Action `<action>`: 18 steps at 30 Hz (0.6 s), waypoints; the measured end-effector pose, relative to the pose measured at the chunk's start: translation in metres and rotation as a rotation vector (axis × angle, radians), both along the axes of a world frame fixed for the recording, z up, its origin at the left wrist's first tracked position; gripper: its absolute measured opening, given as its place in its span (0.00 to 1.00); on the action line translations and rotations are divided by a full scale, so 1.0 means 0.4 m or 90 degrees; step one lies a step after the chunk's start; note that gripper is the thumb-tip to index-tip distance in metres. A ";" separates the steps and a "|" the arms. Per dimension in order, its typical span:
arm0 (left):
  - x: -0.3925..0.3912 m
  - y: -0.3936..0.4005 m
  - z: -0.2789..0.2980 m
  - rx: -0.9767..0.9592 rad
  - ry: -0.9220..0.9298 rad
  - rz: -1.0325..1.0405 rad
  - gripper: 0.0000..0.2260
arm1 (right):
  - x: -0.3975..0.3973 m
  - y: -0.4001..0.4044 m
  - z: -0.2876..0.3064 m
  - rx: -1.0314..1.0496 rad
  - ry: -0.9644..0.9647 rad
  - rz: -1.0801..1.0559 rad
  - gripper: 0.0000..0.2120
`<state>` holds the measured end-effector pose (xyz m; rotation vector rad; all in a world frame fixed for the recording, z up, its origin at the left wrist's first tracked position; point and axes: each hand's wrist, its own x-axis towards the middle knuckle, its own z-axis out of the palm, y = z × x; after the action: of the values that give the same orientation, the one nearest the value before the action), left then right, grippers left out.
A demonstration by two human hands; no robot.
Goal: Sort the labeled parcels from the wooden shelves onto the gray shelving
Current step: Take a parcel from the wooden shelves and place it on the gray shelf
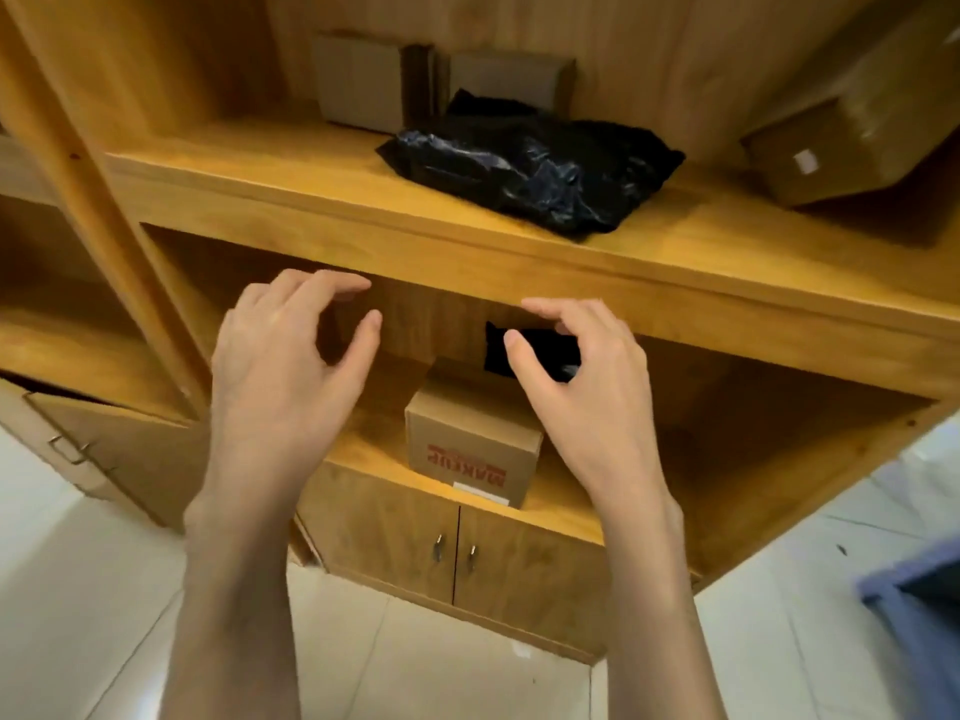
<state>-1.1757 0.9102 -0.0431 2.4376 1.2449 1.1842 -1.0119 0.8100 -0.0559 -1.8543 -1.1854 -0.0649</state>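
We hold both hands empty, fingers loosely curved: left hand, right hand. The small cardboard box sits on the lower wooden shelf, between them, nearer our right.

Shelves: honey-orange wood, visible grain. Small box: tan cardboard, red block lettering on front, white label strip below it. Bag: glossy black plastic, grey sheen on creases. Back boxes: dull grey-brown. Right box: brown, small white sticker. Floor: white tiles. Cabinet handles: silver. Bin: blue.
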 end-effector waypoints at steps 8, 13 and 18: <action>-0.018 0.155 -0.025 0.033 0.047 -0.212 0.14 | -0.103 0.052 -0.026 0.008 -0.054 -0.218 0.14; -0.029 0.212 -0.081 0.063 0.078 -0.282 0.12 | -0.148 0.074 -0.081 -0.015 -0.091 -0.305 0.14; -0.019 0.254 -0.198 0.081 0.111 -0.297 0.12 | -0.152 0.099 -0.182 -0.057 -0.102 -0.322 0.14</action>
<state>-1.1833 1.0118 -0.1222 2.7595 0.5875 0.9589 -1.0727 0.8494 -0.1287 -2.2232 -0.8055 -0.4560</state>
